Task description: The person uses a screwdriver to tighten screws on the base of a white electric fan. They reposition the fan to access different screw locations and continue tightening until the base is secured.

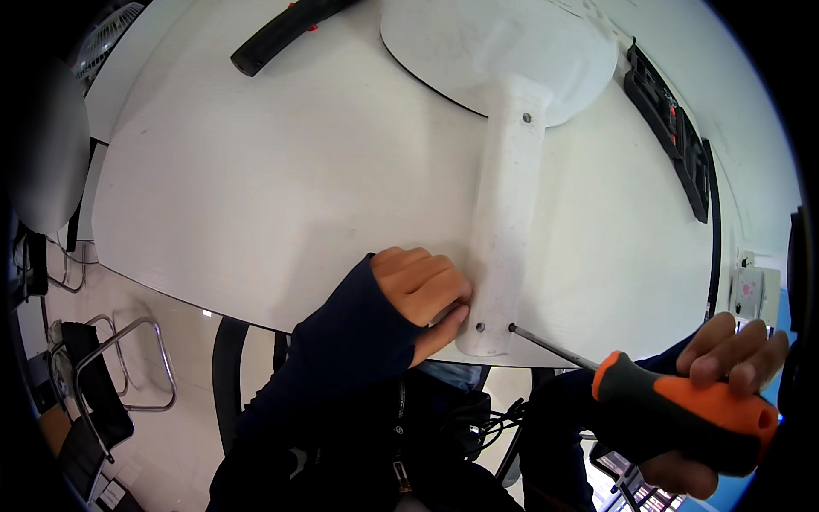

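A long white post [508,205] lies on the table, its far end over a round white disc [478,51]. Two dark holes show at its near end and one at its far end. My left hand [424,286] is closed against the post's left side near that near end, thumb and fingertips pressed to it; the fingertips are partly hidden. In my right hand [732,354] is a screwdriver [674,410] with an orange and dark grey handle, gripped from the right. Its metal shaft slants up to the left, with the tip at the right-hand hole.
A black power-tool-like handle with red parts [277,38] lies at the far left of the white table [239,171]. An opened black tool case [670,128] sits along the right edge. Chairs [128,367] stand on the floor at left. Dark cables [508,418] hang below the near edge.
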Motion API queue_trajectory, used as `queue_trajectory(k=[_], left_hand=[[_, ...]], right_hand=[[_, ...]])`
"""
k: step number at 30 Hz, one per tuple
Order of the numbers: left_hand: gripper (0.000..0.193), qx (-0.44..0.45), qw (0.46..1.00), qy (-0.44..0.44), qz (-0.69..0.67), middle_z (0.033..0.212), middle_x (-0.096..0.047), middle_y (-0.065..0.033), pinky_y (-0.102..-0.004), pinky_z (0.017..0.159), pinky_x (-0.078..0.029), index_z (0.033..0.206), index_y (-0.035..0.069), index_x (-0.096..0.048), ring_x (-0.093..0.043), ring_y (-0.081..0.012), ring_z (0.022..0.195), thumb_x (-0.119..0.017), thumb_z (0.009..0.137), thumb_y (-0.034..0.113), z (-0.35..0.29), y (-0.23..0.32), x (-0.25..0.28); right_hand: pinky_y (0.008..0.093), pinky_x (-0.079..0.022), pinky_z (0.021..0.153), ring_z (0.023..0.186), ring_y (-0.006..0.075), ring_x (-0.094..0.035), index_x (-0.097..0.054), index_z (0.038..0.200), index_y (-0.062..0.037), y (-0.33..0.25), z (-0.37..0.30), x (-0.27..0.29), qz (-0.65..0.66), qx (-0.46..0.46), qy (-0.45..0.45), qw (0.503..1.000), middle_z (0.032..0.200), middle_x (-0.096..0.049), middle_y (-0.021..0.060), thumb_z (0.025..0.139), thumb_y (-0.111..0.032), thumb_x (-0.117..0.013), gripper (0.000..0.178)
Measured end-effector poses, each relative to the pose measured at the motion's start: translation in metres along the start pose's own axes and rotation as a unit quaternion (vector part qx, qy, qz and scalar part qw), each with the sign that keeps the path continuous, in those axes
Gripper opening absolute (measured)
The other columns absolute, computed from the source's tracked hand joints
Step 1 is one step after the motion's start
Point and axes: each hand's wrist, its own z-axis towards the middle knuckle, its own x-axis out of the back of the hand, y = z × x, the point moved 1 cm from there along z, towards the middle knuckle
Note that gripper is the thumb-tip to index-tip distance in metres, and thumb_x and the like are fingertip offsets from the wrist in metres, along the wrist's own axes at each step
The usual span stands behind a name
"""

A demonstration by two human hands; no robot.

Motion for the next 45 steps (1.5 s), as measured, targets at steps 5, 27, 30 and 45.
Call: queue_trajectory(k=[5, 27, 30, 45], left_hand=[[0.012, -0.005, 1.000, 0.004, -0.010, 0.075, -0.060, -0.0065, -0.0344, 0.060, -0.041, 0.078, 0.005, -0.058, -0.057, -0.0239, 0.066, -0.067, 0.071, 0.001, -0.002, 0.000, 0.000], [0.053, -0.021, 0.998, 0.059, 0.012, 0.078, -0.055, -0.0130, -0.0382, 0.062, -0.043, 0.118, -0.002, -0.047, -0.054, -0.0276, 0.068, -0.067, 0.080, 0.029, -0.001, 0.003, -0.013], [0.059, 0.010, 0.998, 0.030, 0.057, 0.078, -0.055, -0.0143, -0.0384, 0.064, -0.044, 0.127, -0.002, -0.041, -0.054, -0.0294, 0.069, -0.061, 0.085, 0.034, 0.002, 0.004, -0.024], [0.051, 0.024, 0.970, 0.034, 0.238, 0.082, -0.054, -0.0140, -0.0402, 0.060, -0.044, 0.131, 0.008, -0.043, -0.054, -0.0297, 0.070, -0.055, 0.088, 0.033, 0.044, 0.009, -0.033]], right_hand=[[0.0274, -0.041, 0.062, 0.075, 0.0169, -0.055, -0.049, 0.107, -0.0051, -0.007, 0.001, 0.034, -0.119, 0.023, -0.094, 0.988, 0.092, -0.054, 0.0075, 0.078, -0.034, -0.068, 0.045], [0.0336, -0.051, 0.056, 0.063, 0.0221, -0.054, -0.054, 0.097, -0.0154, 0.031, 0.013, -0.006, 0.395, 0.075, -0.207, 0.892, 0.078, -0.052, 0.0102, 0.077, -0.026, -0.068, 0.026], [0.0375, -0.048, 0.054, 0.062, 0.0230, -0.047, -0.047, 0.112, -0.0263, 0.004, -0.005, -0.037, 0.319, 0.051, 0.031, 0.946, 0.081, -0.043, 0.0088, 0.090, -0.039, -0.054, 0.027], [0.0403, -0.053, 0.067, 0.080, 0.0354, -0.061, -0.046, 0.129, -0.0120, 0.003, 0.019, -0.035, 0.111, 0.173, -0.023, 0.978, 0.104, -0.058, 0.0288, 0.084, -0.021, -0.064, 0.050]])
